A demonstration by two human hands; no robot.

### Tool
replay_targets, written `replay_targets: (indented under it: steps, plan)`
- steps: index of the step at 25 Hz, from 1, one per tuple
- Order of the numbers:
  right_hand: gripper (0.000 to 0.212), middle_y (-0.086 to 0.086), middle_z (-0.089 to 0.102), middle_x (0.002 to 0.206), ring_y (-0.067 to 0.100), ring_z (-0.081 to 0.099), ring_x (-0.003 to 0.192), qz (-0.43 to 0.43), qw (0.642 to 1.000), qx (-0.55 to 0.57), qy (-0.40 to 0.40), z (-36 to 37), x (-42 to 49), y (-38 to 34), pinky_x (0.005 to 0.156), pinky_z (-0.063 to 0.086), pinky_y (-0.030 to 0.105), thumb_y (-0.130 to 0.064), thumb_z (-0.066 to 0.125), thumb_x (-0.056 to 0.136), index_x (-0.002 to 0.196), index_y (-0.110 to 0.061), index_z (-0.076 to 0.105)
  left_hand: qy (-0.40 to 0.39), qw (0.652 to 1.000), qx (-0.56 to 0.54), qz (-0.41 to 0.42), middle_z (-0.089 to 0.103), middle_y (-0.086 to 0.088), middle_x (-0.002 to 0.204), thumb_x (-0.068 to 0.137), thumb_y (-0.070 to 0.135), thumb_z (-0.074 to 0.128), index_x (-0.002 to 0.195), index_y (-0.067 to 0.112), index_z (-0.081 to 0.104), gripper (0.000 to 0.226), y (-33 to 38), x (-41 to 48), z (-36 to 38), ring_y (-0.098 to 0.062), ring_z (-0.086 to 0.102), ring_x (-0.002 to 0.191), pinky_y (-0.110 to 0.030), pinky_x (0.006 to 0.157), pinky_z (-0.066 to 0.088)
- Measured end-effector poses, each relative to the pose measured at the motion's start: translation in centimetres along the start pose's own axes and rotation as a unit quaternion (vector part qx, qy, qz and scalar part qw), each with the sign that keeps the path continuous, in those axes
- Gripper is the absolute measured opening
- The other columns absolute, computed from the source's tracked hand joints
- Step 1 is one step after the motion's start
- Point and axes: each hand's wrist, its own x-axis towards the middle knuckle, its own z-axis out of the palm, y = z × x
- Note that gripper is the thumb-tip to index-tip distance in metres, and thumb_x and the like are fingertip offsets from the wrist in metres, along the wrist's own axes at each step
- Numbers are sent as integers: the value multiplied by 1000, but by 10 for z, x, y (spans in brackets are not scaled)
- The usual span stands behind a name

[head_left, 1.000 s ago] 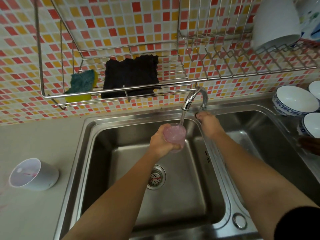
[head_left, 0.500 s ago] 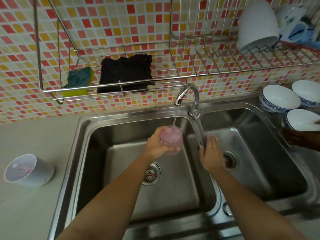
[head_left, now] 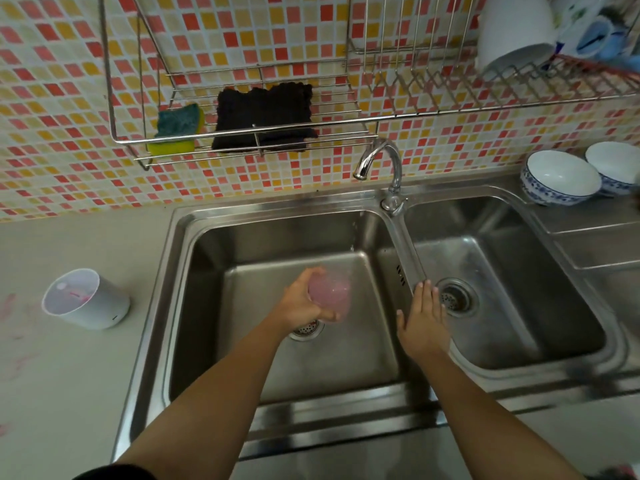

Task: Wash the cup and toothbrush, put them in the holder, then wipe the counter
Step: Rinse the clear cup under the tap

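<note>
Over the left basin of the stainless steel double sink [head_left: 346,427], the left hand [head_left: 298,306] curls its fingers round a translucent pink plastic cup [head_left: 330,296]. At its 3 o'clock the right hand [head_left: 422,320] hovers flat, fingers straight, holding nothing. A white cylindrical holder [head_left: 90,303] sits at 9 o'clock, and a curved chrome tap [head_left: 381,161] at 12.

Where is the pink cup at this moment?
Head view, centre: the left hand grips the pink cup over the left basin, just above its drain, with the right hand to its right.
</note>
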Motion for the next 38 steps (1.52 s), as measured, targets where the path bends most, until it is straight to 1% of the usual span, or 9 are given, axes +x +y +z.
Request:
replay_targets:
  steps: [6,10,16,18,20,24,26,30,38]
  plan:
    - [67,16,2,158,30,0,146,-5,1000,8,-1,-1,-2,1,118,6,42,-35,32,98,149,-3,3,-21,999,37,7,56,4,108,55,4,87,124,24,49,81,0,-11,-8,-15,56,98,-24,83,47]
    - [65,16,4,158,30,1,146,-6,1000,-3,1,0,-3,2,117,6,42,-37,26,97,148,-3,4,-13,999,38,5,58,4,114,53,7,89,124,27,49,84,-6,-14,-15,-16,57,105,-28,91,49]
    - [64,16,4,158,31,2,146,-12,1000,6,0,-1,-3,4,118,6,42,-31,30,98,148,-2,4,17,1000,11,-5,54,10,105,56,-3,85,121,20,48,79,-20,-18,-21,-13,55,96,-10,71,47]
    - [63,17,5,158,31,3,146,-14,1000,12,0,-1,-3,4,117,7,43,-31,28,97,148,-2,6,39,999,33,-10,51,8,105,58,-5,82,122,16,46,76,-24,-17,-22,-16,52,98,-16,76,50]
    - [64,16,2,158,30,1,146,-10,1000,13,-12,0,-3,4,118,6,42,-31,30,98,148,-3,3,37,987,154,1,49,2,116,58,5,84,126,16,44,79,-28,-12,-24,-20,49,107,-26,90,46]
    - [64,15,-2,158,30,-3,146,-10,1000,6,-14,-2,-1,4,118,4,41,-31,30,98,148,-4,1,-9,940,339,37,45,-5,132,62,19,81,135,16,40,84,-28,-5,-22,-27,41,122,-27,100,33]
    - [63,14,-2,158,29,-3,146,-10,1000,9,-10,-1,-1,4,118,4,41,-30,30,99,149,-4,1,-29,915,400,48,43,-3,133,63,27,78,137,20,39,84,-25,-2,-20,-28,37,124,-35,103,36]
    - [62,13,-1,159,29,-2,146,-10,1000,13,-4,1,-1,5,118,4,40,-29,29,99,149,-6,2,-50,858,509,41,38,4,136,70,38,71,138,31,34,78,-16,3,-13,-23,29,128,-54,90,45]
    - [60,14,4,158,30,2,146,-6,1000,17,10,5,0,4,118,7,41,-26,31,98,149,-5,6,-26,682,710,174,37,1,134,79,26,69,136,25,33,67,8,8,3,-25,29,127,-51,84,40]
